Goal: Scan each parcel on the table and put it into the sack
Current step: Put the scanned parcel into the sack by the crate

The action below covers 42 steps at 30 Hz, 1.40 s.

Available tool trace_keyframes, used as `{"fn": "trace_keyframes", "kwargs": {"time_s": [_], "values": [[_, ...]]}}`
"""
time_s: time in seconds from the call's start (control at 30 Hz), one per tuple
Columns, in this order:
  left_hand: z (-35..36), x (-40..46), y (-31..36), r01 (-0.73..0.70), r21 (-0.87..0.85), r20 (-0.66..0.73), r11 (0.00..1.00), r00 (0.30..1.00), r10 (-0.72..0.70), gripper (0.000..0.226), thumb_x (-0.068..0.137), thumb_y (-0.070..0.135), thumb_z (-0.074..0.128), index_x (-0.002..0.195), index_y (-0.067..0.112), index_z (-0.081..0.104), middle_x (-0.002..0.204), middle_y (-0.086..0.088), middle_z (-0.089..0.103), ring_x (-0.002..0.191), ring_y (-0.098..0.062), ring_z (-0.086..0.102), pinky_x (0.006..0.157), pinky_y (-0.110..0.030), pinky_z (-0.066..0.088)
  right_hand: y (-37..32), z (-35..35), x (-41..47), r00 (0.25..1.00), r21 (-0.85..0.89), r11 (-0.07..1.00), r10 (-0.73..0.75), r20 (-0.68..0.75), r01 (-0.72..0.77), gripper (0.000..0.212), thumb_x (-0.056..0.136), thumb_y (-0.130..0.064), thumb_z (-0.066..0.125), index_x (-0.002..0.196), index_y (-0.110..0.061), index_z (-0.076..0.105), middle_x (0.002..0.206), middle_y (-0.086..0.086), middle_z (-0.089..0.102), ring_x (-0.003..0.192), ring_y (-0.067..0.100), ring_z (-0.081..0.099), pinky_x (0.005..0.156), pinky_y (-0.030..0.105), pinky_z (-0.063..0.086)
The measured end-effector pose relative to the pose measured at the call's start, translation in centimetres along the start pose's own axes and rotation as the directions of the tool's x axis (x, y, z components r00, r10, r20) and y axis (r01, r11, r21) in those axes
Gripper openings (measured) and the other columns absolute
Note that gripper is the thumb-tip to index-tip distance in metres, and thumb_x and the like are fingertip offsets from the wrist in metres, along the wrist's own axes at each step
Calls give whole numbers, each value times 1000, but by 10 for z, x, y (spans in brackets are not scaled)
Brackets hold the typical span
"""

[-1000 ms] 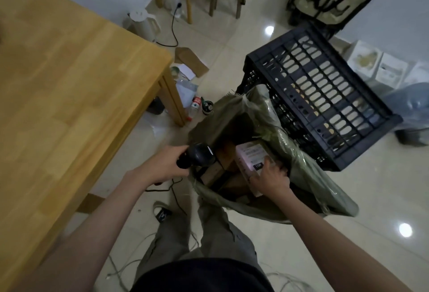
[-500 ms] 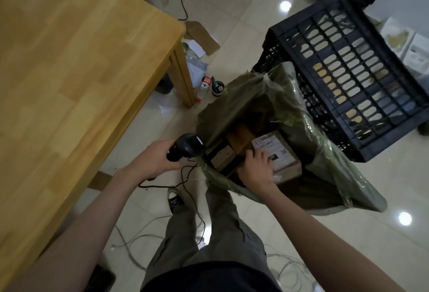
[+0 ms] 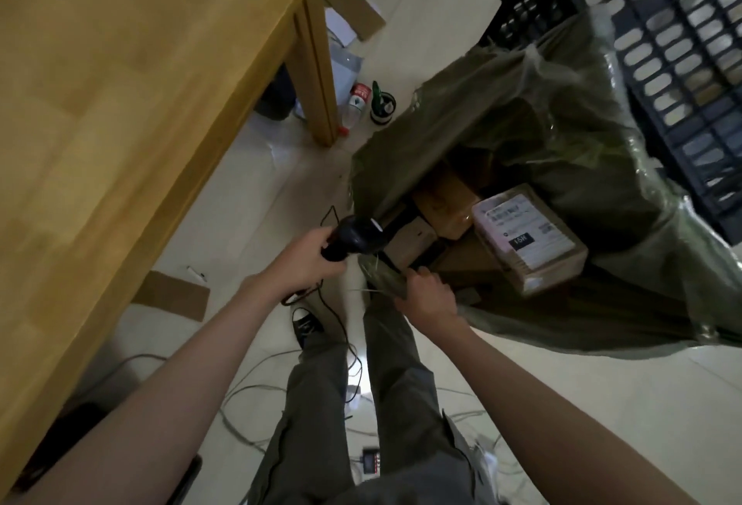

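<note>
A green woven sack (image 3: 626, 199) stands open on the floor beside the wooden table (image 3: 120, 94). Inside it lie several cardboard parcels; the topmost parcel (image 3: 530, 239) shows a white shipping label. My left hand (image 3: 309, 259) grips a black handheld scanner (image 3: 353, 239) just left of the sack's mouth, with its cable trailing down. My right hand (image 3: 425, 295) grips the sack's near rim. No parcel shows on the visible part of the table.
A black plastic crate (image 3: 658, 42) lies tipped behind the sack. Bottles (image 3: 357, 102) and cardboard scraps (image 3: 349, 2) lie by the table leg (image 3: 317, 74). Loose cables (image 3: 257, 392) run across the tiled floor around my legs, and a flat cardboard piece (image 3: 172, 295) lies under the table edge.
My right hand has let go of the labelled parcel, which now rests in the sack, and has drawn back to the sack's near rim. The view has tilted further down.
</note>
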<state>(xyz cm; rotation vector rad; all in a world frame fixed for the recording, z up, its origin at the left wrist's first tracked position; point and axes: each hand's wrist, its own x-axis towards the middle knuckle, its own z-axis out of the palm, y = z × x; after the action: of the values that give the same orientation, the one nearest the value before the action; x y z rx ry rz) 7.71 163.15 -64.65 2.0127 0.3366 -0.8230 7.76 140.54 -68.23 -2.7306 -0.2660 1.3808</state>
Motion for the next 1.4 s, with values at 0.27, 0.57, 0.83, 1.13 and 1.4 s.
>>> {"fn": "trace_keyframes", "kwargs": {"time_s": [0.27, 0.57, 0.83, 1.13, 1.4], "values": [[40, 45, -15, -42, -10, 156, 999, 987, 43, 49, 79, 11, 74, 123, 28, 60, 99, 13, 62, 87, -3, 57, 73, -21, 42, 9, 33, -7, 989, 133, 990, -24, -143, 44, 27, 99, -14, 49, 116, -21, 68, 113, 7, 63, 104, 32, 63, 81, 41, 52], [29, -6, -20, -16, 76, 287, 997, 958, -6, 23, 80, 15, 74, 88, 31, 60, 76, 10, 62, 65, -2, 61, 60, -22, 46, 6, 46, -86, 959, 196, 952, -196, -203, 236, 16, 98, -21, 56, 102, -22, 72, 103, 0, 66, 96, 27, 64, 74, 39, 51], [-31, -87, 5, -85, 218, 133, 972, 989, 57, 17, 77, 16, 78, 84, 22, 63, 80, -4, 69, 78, -24, 70, 76, -46, 59, -34, 9, -162, 849, 177, 888, -322, -419, 424, 20, 96, -19, 60, 107, -20, 77, 94, -2, 67, 87, 25, 65, 71, 42, 53], [-88, -178, 60, -191, 185, -131, 964, 967, 217, 19, 80, 23, 76, 92, 16, 64, 80, 1, 65, 74, -12, 63, 60, -29, 45, -46, -58, -218, 716, 161, 875, -255, -649, 457, 19, 91, -12, 65, 101, -21, 78, 93, -3, 73, 86, 17, 66, 73, 34, 53], [-27, -194, -5, -44, 290, 11, 956, 999, 43, 17, 73, 26, 77, 81, 17, 65, 77, -5, 70, 73, -19, 68, 62, -35, 53, -50, -3, -214, 927, 92, 959, -230, -298, 268, 27, 96, -21, 58, 113, -31, 74, 112, -4, 73, 103, 23, 66, 85, 40, 55]]}}
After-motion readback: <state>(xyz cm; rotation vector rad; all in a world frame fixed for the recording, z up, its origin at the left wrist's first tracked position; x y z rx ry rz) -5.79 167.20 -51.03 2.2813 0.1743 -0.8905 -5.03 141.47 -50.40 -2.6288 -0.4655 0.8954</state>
